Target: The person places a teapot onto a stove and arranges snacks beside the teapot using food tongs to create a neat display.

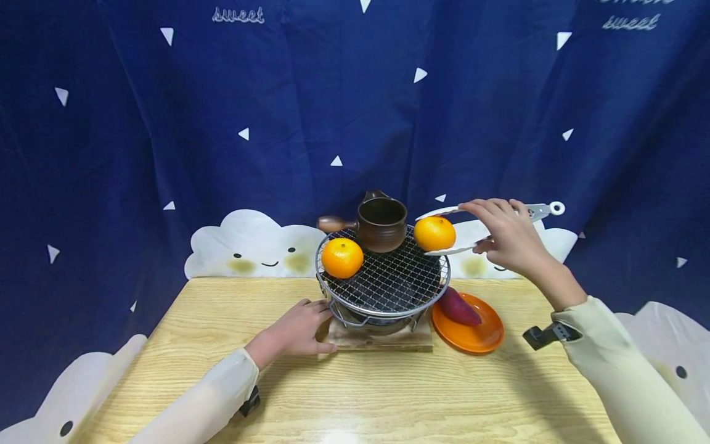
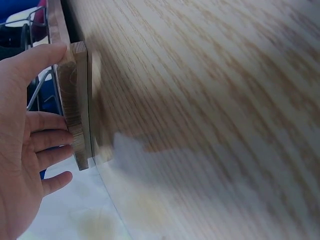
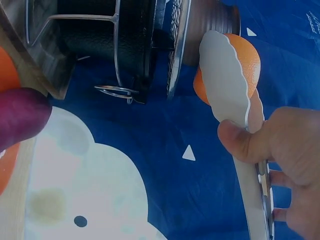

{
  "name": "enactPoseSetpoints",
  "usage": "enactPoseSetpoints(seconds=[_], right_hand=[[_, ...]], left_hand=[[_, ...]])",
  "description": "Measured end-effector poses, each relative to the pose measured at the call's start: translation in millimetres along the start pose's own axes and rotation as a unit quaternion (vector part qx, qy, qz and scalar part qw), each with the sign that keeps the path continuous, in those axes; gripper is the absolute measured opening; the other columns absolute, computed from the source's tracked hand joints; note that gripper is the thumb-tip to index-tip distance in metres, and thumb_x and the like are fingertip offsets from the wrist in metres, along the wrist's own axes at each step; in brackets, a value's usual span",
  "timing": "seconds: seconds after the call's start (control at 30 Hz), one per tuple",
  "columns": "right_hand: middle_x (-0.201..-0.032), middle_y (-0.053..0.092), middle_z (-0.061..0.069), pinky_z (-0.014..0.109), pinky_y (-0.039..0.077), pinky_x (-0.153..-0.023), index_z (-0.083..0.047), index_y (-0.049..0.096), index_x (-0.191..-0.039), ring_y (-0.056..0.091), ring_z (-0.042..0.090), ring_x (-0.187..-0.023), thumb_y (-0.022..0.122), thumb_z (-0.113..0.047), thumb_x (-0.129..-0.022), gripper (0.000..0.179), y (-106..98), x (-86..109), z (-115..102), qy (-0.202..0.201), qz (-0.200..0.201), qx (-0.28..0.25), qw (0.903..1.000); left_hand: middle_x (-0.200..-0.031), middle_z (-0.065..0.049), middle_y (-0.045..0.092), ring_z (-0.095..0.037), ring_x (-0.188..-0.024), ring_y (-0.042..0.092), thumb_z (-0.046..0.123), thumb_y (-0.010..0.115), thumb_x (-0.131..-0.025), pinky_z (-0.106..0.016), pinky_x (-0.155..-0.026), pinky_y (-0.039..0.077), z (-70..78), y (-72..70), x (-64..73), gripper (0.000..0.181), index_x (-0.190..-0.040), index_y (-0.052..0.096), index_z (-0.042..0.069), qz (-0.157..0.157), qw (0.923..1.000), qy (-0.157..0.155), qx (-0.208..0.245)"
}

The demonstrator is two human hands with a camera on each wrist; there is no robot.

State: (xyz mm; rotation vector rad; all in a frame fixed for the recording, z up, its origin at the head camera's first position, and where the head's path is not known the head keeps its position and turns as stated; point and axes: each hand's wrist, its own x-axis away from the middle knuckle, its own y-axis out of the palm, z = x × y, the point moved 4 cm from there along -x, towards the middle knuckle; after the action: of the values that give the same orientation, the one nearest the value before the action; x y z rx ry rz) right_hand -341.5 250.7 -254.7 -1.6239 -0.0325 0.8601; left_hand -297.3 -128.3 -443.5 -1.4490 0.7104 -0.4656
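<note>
In the head view my right hand (image 1: pixel 507 237) grips a pair of tongs (image 1: pixel 453 248) with white scalloped tips. Between the tips an orange (image 1: pixel 435 234) is held at the right rim of the round wire grill (image 1: pixel 396 277); the right wrist view shows it partly covered by a tip. Another orange (image 1: pixel 342 258) sits on the left of the mesh, beside a brown side-handled teapot (image 1: pixel 381 223). My left hand (image 1: pixel 299 328) touches the left edge of the wooden base (image 1: pixel 383 340) under the grill, its fingers extended in the left wrist view (image 2: pixel 50 145).
Right of the base stands an orange plate (image 1: pixel 477 336) bearing a purple sweet potato (image 1: pixel 459 307), whose upper end lies close to the grill. The light wooden table (image 1: pixel 333 388) extends toward me. A dark blue curtain (image 1: pixel 355 111) with white clouds hangs behind.
</note>
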Motion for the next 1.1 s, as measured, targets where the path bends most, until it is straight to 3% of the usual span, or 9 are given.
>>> enactPoseSetpoints(seconds=[0.73,1.1], right_hand=[[-0.145,0.055,0.018,0.074,0.023,-0.114,-0.015,0.053,-0.144,0.045,0.042,-0.133,0.088,-0.002,-0.071,0.082,4.6,-5.8,-7.4,0.000,-0.046,0.033,0.9984],[-0.142,0.058,0.018,0.072,0.027,-0.112,-0.015,0.054,-0.144,0.048,0.042,-0.130,0.088,-0.001,-0.069,0.084,5.3,-5.4,-9.7,-0.016,-0.049,0.038,0.9980]], left_hand=[[-0.139,-0.013,0.065,-0.030,-0.131,0.060,0.062,0.071,-0.084,-0.050,-0.106,0.049,2.7,-2.8,-0.2,0.080,-0.140,0.061,0.006,0.007,1.0000,0.003,-0.004],[-0.142,-0.013,0.063,-0.029,-0.131,0.059,0.064,0.069,-0.084,-0.049,-0.105,0.050,1.6,-0.5,-0.6,0.082,-0.141,0.059,0.006,0.010,0.9998,0.009,-0.017]])
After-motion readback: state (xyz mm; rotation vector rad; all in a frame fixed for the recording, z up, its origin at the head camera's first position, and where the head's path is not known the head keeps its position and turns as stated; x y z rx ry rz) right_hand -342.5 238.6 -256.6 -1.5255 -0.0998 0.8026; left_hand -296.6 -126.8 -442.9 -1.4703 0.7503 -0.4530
